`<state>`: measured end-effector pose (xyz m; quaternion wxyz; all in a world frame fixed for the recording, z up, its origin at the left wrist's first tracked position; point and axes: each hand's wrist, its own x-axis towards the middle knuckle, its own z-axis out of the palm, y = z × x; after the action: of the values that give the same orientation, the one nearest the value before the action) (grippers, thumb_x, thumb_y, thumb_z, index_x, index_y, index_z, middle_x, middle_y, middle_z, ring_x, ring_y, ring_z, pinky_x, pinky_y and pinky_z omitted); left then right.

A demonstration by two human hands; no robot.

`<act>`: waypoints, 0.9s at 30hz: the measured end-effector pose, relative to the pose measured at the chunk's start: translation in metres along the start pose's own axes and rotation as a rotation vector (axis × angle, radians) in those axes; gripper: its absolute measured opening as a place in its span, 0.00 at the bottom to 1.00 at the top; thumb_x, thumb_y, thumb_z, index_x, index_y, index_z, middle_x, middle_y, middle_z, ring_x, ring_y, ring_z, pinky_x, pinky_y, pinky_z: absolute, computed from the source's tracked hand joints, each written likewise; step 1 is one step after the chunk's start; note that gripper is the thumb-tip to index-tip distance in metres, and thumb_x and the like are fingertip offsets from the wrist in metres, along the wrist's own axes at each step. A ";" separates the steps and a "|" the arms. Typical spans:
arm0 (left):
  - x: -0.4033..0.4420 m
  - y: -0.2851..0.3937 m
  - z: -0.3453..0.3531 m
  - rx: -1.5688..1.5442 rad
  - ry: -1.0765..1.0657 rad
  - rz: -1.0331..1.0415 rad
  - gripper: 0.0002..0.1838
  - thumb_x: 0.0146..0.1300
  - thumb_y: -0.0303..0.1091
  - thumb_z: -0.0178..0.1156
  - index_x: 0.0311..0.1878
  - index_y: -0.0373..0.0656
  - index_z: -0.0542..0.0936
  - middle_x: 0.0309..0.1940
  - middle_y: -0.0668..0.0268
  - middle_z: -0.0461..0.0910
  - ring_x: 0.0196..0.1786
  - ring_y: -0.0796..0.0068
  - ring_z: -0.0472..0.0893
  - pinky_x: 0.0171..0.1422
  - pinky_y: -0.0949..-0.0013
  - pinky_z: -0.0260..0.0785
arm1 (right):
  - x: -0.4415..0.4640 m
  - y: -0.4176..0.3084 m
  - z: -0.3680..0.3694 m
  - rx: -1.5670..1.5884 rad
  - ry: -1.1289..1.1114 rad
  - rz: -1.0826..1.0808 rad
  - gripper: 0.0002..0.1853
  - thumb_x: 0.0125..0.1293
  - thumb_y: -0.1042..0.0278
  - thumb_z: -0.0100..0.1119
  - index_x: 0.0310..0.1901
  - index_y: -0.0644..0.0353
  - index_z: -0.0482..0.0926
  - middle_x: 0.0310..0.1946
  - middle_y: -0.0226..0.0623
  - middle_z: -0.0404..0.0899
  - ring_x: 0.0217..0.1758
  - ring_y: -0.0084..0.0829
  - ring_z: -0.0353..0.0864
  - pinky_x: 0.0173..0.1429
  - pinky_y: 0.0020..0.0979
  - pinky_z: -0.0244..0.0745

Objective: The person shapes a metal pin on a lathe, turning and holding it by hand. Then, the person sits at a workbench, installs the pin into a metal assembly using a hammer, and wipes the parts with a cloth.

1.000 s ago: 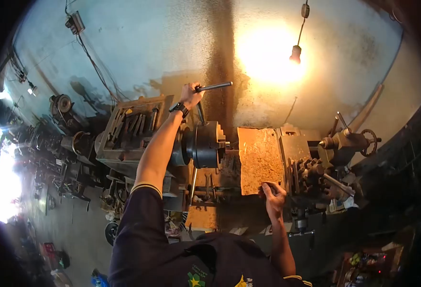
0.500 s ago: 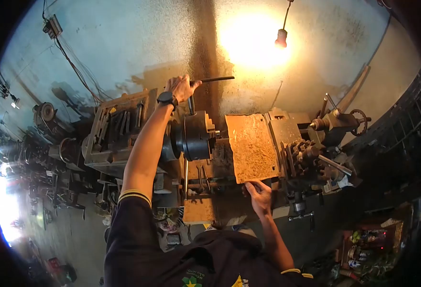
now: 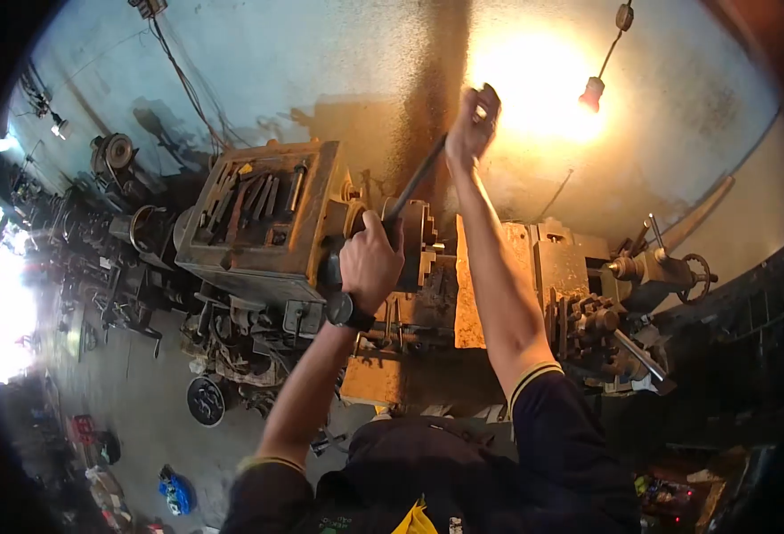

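Hands apart: left hand (image 3: 372,267) clasps bar (image 3: 420,178) beside chuck (image 3: 412,245); right hand (image 3: 475,125) raised, blurred, grip unclear

A lit bulb (image 3: 591,95) hangs before the stained wall (image 3: 356,53)

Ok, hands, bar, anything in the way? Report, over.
Left hand at lower end of dark bar. Right hand raised near upper end, grip unclear. Right forearm partly hides tan sheet.
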<state>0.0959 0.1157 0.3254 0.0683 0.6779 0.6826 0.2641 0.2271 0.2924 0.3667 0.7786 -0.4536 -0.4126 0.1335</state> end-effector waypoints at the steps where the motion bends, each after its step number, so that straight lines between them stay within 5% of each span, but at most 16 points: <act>1: 0.000 0.000 0.001 -0.024 0.051 0.006 0.20 0.64 0.44 0.60 0.42 0.37 0.68 0.20 0.52 0.78 0.25 0.48 0.80 0.29 0.53 0.72 | 0.009 0.012 0.011 -0.071 -0.004 -0.130 0.21 0.74 0.55 0.47 0.57 0.64 0.72 0.53 0.43 0.75 0.56 0.36 0.74 0.59 0.37 0.69; 4: 0.003 -0.010 0.006 -0.239 0.224 0.185 0.16 0.60 0.38 0.65 0.39 0.38 0.70 0.19 0.54 0.78 0.25 0.51 0.80 0.29 0.56 0.71 | -0.013 0.002 -0.029 0.022 -0.058 0.271 0.28 0.71 0.46 0.49 0.60 0.62 0.69 0.53 0.49 0.74 0.55 0.41 0.75 0.55 0.43 0.72; 5: 0.001 -0.015 0.006 -0.223 0.244 0.215 0.15 0.60 0.37 0.66 0.39 0.39 0.70 0.19 0.55 0.78 0.25 0.52 0.80 0.29 0.57 0.70 | -0.031 0.043 -0.052 -0.101 -0.008 -0.023 0.25 0.71 0.48 0.51 0.60 0.60 0.71 0.48 0.45 0.77 0.49 0.36 0.77 0.48 0.37 0.75; 7: -0.014 -0.017 -0.009 -0.268 0.159 0.204 0.11 0.60 0.33 0.66 0.36 0.40 0.73 0.21 0.58 0.80 0.22 0.60 0.80 0.26 0.63 0.68 | -0.075 0.133 -0.105 -0.297 -0.055 -0.042 0.22 0.72 0.52 0.53 0.60 0.57 0.73 0.39 0.39 0.80 0.38 0.28 0.79 0.37 0.28 0.76; 9: -0.057 -0.010 -0.033 -0.414 0.129 0.118 0.06 0.59 0.26 0.64 0.37 0.42 0.75 0.23 0.64 0.82 0.21 0.75 0.80 0.26 0.70 0.69 | -0.122 0.191 -0.164 -0.346 -0.349 0.374 0.21 0.71 0.54 0.55 0.60 0.57 0.73 0.34 0.36 0.80 0.31 0.25 0.78 0.32 0.26 0.74; 13: -0.137 -0.047 0.001 -0.606 -0.207 0.097 0.10 0.56 0.26 0.65 0.42 0.40 0.79 0.31 0.60 0.82 0.34 0.68 0.83 0.39 0.67 0.75 | -0.146 0.145 -0.179 0.152 -0.720 1.120 0.23 0.69 0.57 0.60 0.58 0.63 0.74 0.34 0.36 0.81 0.30 0.21 0.78 0.33 0.25 0.74; 16: -0.184 -0.097 0.088 -0.459 -0.279 0.029 0.12 0.55 0.32 0.69 0.39 0.36 0.82 0.29 0.56 0.82 0.30 0.66 0.83 0.36 0.67 0.73 | -0.155 0.159 -0.170 0.197 -0.716 0.970 0.21 0.65 0.63 0.64 0.56 0.64 0.76 0.30 0.31 0.80 0.25 0.17 0.75 0.27 0.21 0.70; 18: -0.200 -0.130 0.144 -0.499 -0.160 -0.153 0.15 0.54 0.37 0.70 0.39 0.34 0.82 0.33 0.49 0.82 0.35 0.52 0.83 0.38 0.62 0.73 | -0.144 0.155 -0.169 0.095 -0.741 0.982 0.18 0.64 0.67 0.66 0.53 0.66 0.79 0.32 0.33 0.81 0.26 0.18 0.76 0.29 0.21 0.74; 20: -0.213 -0.186 0.214 -0.403 -0.183 -0.340 0.19 0.58 0.40 0.67 0.46 0.37 0.81 0.35 0.50 0.83 0.36 0.50 0.82 0.39 0.57 0.74 | -0.136 0.158 -0.178 0.128 -0.722 0.978 0.17 0.63 0.68 0.66 0.53 0.64 0.79 0.33 0.33 0.82 0.26 0.19 0.77 0.31 0.21 0.76; 22: -0.222 -0.253 0.297 -0.101 -0.117 -0.202 0.19 0.62 0.41 0.62 0.50 0.36 0.79 0.38 0.46 0.82 0.39 0.44 0.80 0.42 0.51 0.73 | -0.129 0.147 -0.197 0.088 -0.652 0.943 0.17 0.63 0.66 0.66 0.51 0.64 0.80 0.33 0.32 0.81 0.26 0.19 0.77 0.32 0.22 0.76; 24: -0.193 -0.251 0.303 -0.214 -0.301 -0.492 0.20 0.65 0.42 0.58 0.51 0.34 0.77 0.43 0.43 0.79 0.42 0.40 0.78 0.45 0.48 0.72 | -0.129 0.137 -0.228 -0.003 -0.601 0.970 0.14 0.64 0.66 0.64 0.48 0.64 0.80 0.31 0.32 0.81 0.26 0.20 0.77 0.31 0.23 0.75; 27: -0.173 -0.276 0.353 -0.143 -0.374 -0.413 0.19 0.64 0.39 0.57 0.50 0.32 0.75 0.42 0.42 0.79 0.45 0.42 0.78 0.45 0.48 0.72 | -0.146 0.101 -0.274 -0.171 -0.610 0.978 0.12 0.65 0.68 0.61 0.46 0.66 0.80 0.30 0.33 0.80 0.27 0.20 0.77 0.31 0.24 0.74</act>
<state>0.0222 0.0601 -0.1462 0.2931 0.5550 0.7614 0.1624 0.3624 0.0996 0.1403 0.4329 -0.5937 -0.3702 0.5684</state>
